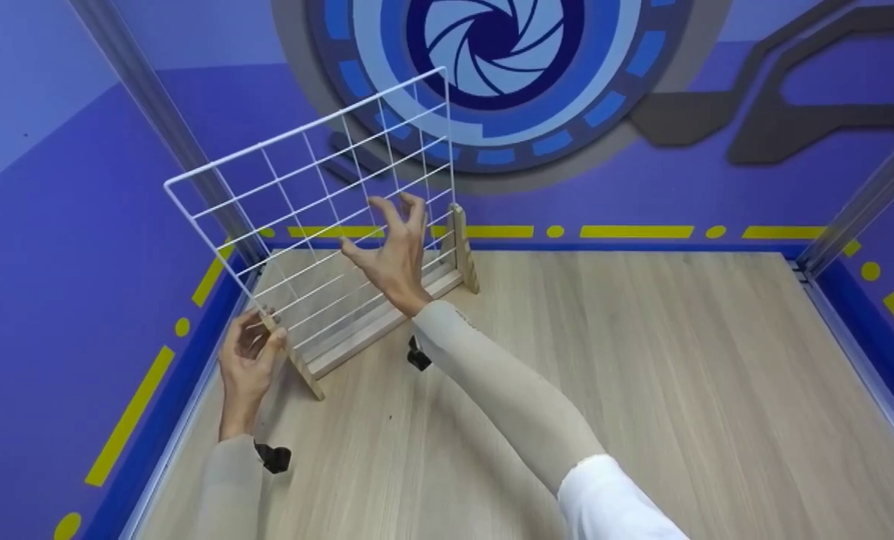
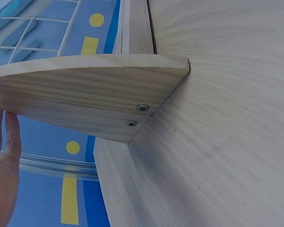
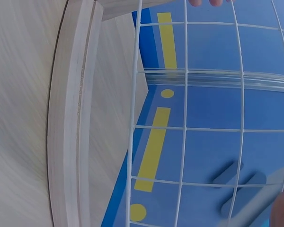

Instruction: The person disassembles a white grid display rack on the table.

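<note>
A white wire grid panel (image 1: 328,196) stands tilted between the two side pieces of a wooden stand (image 1: 357,349). My left hand (image 1: 248,364) pinches the upper part of the near wooden side piece (image 2: 109,90), thumb on one side and fingers on the other, by the grid's lower left corner. My right hand (image 1: 394,262) is raised in front of the grid, fingers apart and bent, gripping nothing; whether its fingertips touch the wires I cannot tell. In the right wrist view, the grid's bottom wire (image 3: 131,127) runs beside the stand's grooved rail (image 3: 71,127), with a gap between them.
The stand rests on a light wood-grain tabletop (image 1: 604,375), towards its back left corner. Blue panels with yellow marks (image 1: 634,232) wall in the back and sides. A metal post (image 1: 162,112) rises behind the grid. Black wrist camera mounts (image 1: 273,457) hang below both wrists.
</note>
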`<state>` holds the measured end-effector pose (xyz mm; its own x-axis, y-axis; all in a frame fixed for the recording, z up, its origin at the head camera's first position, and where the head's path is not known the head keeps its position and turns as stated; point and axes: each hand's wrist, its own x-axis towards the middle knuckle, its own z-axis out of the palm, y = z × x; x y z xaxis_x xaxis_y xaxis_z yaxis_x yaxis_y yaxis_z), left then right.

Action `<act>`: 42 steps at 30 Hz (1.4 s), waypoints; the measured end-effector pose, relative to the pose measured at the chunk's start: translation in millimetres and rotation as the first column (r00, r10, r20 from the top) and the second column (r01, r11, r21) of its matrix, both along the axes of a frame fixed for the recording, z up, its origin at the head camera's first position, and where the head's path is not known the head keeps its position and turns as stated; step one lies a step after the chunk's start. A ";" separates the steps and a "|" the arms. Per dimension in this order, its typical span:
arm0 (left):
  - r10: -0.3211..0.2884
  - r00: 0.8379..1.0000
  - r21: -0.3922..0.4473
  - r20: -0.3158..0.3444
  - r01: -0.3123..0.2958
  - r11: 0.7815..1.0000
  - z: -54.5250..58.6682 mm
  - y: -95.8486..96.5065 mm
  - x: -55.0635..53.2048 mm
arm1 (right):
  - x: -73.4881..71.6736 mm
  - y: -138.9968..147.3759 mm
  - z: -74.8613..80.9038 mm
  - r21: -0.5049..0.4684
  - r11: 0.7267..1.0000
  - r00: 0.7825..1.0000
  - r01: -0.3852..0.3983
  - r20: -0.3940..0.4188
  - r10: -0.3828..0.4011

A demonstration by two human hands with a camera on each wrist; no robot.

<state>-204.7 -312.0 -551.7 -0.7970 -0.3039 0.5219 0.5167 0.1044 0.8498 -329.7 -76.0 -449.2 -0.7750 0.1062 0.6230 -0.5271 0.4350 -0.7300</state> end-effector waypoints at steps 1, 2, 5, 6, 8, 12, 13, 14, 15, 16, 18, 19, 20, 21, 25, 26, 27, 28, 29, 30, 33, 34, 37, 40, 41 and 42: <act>0.002 1.000 -0.002 0.003 -0.002 1.000 -0.4 0.0 -0.8 | -0.7 0.2 0.8 0.004 1.000 1.000 0.006 -0.003 -0.006; 0.003 1.000 -0.010 0.008 -0.003 1.000 -0.6 0.0 -1.4 | -1.3 0.5 1.6 0.004 1.000 1.000 0.011 -0.006 -0.011; 0.007 1.000 -0.016 0.030 -0.007 1.000 -0.2 0.3 -1.8 | -3.3 0.8 5.1 0.003 1.000 1.000 0.024 -0.016 -0.024; 0.007 0.999 -0.013 0.034 -0.006 1.000 0.1 0.3 -1.4 | -3.4 0.6 6.5 0.001 1.000 1.000 0.025 -0.018 -0.024; -0.002 1.000 -0.005 0.023 0.002 1.000 0.2 -0.7 -1.0 | -3.1 -0.3 9.6 -0.003 1.000 0.999 0.021 -0.024 -0.021; -0.022 1.000 0.009 -0.021 0.023 1.000 -1.2 -3.1 -1.1 | -1.5 -2.9 15.8 -0.007 1.000 1.000 0.009 -0.025 -0.009; -0.026 0.999 0.011 -0.028 0.026 1.000 -1.3 -3.3 -1.2 | -1.0 -3.4 17.5 -0.009 1.000 1.000 0.006 -0.024 -0.006; -0.027 0.999 0.012 -0.030 0.027 1.000 -1.2 -3.4 -1.0 | -0.5 -3.8 19.3 -0.008 1.000 1.000 0.003 -0.021 -0.003; -0.025 0.999 0.011 -0.029 0.025 1.000 -1.0 -3.5 -0.7 | 0.0 -4.2 20.9 -0.008 1.000 1.000 0.001 -0.019 -0.002; -0.020 0.999 0.008 -0.025 0.020 1.000 -0.6 -3.5 -0.2 | 0.2 -4.5 22.3 -0.010 1.000 1.000 -0.001 -0.018 0.001; -0.008 1.000 -0.006 -0.015 0.007 1.000 0.4 -3.2 1.3 | 1.1 -5.1 25.1 -0.011 1.000 1.000 -0.004 -0.013 0.004; -0.005 1.000 -0.008 -0.011 0.005 1.000 0.7 -3.3 1.8 | 1.5 -5.3 26.4 -0.012 1.000 1.000 -0.006 -0.012 0.005; -0.001 1.000 -0.014 -0.008 0.000 1.000 0.8 -3.4 2.4 | 1.7 -5.4 27.4 -0.013 1.000 1.000 -0.006 -0.010 0.006; 0.003 1.000 -0.018 -0.006 -0.003 1.000 0.9 -3.4 3.0 | 1.8 -5.5 28.3 -0.014 1.000 1.000 -0.005 -0.008 0.005; 0.001 1.000 -0.015 -0.004 -0.001 1.000 1.7 -3.0 4.0 | 1.8 -5.7 32.4 -0.019 1.000 1.000 -0.011 -0.004 0.011; 0.002 1.000 -0.017 -0.001 -0.002 1.000 2.1 -2.7 4.1 | 1.7 -5.6 33.5 -0.020 1.000 1.000 -0.011 -0.004 0.011; 0.001 1.000 -0.012 -0.002 -0.001 1.000 2.5 -2.3 4.1 | 1.9 -5.5 34.7 -0.020 1.000 1.000 -0.010 -0.004 0.010; 0.001 1.000 -0.011 -0.002 -0.001 1.000 2.7 -2.0 3.9 | 2.0 -5.3 36.2 -0.019 1.000 1.000 -0.008 -0.004 0.008; 0.000 1.000 -0.006 -0.003 0.000 1.000 2.7 -1.8 3.4 | 2.0 -5.1 37.8 -0.016 1.000 1.000 -0.004 -0.007 0.004; 0.003 1.000 -0.006 -0.003 -0.003 1.000 3.0 -1.4 3.2 | 1.9 -4.9 39.3 -0.014 1.000 1.000 0.000 -0.012 0.000; -0.001 1.000 0.004 -0.003 0.001 1.000 3.9 -0.6 1.8 | 1.3 -4.0 44.0 -0.005 1.000 1.000 0.012 -0.021 -0.012; -0.002 1.000 0.000 0.000 0.002 1.000 4.0 -0.3 1.3 | 1.0 -3.7 45.4 -0.003 1.000 1.000 0.014 -0.023 -0.014; -0.014 1.000 0.008 0.010 0.014 1.000 4.3 0.4 0.3 | 0.7 -3.0 48.4 -0.006 1.000 1.000 0.019 -0.017 -0.019; -0.021 1.000 0.010 0.002 0.021 1.000 3.7 0.5 -0.4 | 1.1 -3.0 51.2 -0.007 1.000 1.000 0.017 -0.010 -0.017; -0.025 1.000 0.015 -0.003 0.025 1.000 3.6 0.5 -0.6 | 1.0 -3.2 52.2 -0.007 1.000 1.000 0.016 -0.011 -0.016; -0.025 1.000 0.016 -0.007 0.025 1.000 3.5 0.5 -1.1 | 1.1 -3.2 53.5 -0.006 1.000 1.000 0.015 -0.013 -0.015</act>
<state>-205.8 -311.5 -548.2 -0.8007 -0.2922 0.5229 0.5251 0.0778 0.8475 -328.6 -79.2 -395.8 -0.7650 0.1212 0.6326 -0.5303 0.4390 -0.7253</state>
